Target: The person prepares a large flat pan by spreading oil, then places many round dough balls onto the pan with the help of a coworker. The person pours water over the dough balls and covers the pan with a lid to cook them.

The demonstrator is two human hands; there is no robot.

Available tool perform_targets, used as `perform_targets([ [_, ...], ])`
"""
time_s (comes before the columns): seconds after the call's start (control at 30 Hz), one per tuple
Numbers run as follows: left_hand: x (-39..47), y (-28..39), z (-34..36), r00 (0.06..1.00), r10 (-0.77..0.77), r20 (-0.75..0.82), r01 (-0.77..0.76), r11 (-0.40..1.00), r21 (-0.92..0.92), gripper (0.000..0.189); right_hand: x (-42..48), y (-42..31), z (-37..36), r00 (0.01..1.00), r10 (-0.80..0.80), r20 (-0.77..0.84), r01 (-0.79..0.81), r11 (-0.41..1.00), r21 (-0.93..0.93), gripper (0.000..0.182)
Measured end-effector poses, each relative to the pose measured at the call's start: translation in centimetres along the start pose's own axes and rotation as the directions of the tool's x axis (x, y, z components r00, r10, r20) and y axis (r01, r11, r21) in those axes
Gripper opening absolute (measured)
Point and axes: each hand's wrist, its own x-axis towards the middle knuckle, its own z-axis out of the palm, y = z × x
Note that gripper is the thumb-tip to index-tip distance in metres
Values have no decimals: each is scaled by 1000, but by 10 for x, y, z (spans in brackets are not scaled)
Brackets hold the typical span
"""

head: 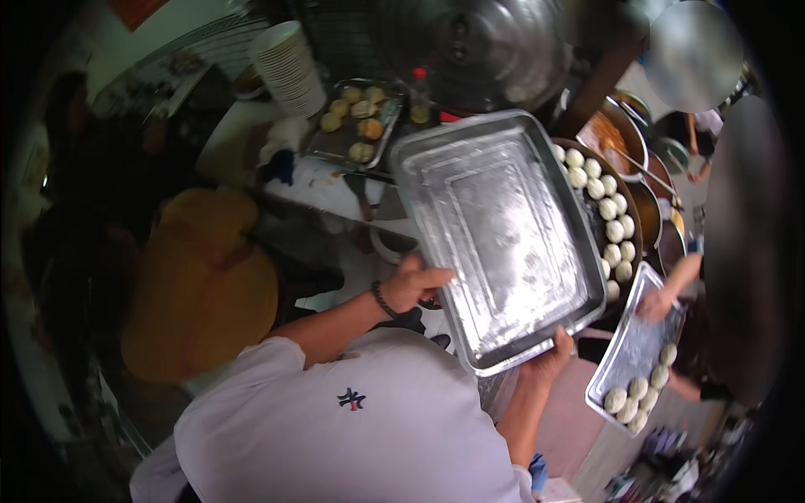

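Observation:
Before my chest I hold up a large rectangular metal tray (509, 239), tilted, with bare, shiny metal showing inside its raised rim. On its left long side, my left hand (412, 286) grips the rim with the thumb over the edge; a dark bracelet circles that wrist. At the lower right corner, my right hand (550, 358) holds the near short side from beneath, thumb on the rim. Just past the tray's right side, a large round pan (635, 251) carries several rows of pale round buns (615, 231); the tray hides part of it.
A co-worker's hand (657, 304) reaches over another metal tray (619, 346) with several pale buns. Behind it stand pots, one with orange-red food (604, 135). A small tray (321, 149) of browned buns, stacked white bowls (286, 63) and a big metal lid (465, 50) are farther off.

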Motion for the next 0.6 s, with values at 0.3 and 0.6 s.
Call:
perform_targets([
  [0.3, 10, 20, -18, 946, -143, 291, 77, 971, 228, 61, -9, -2, -38, 991, -133, 25, 134, 991, -21, 63],
  [0.6, 42, -8, -48, 937, -134, 323, 116, 990, 75, 37, -34, 1, 6, 948, -288, -131, 272, 953, -131, 39],
])
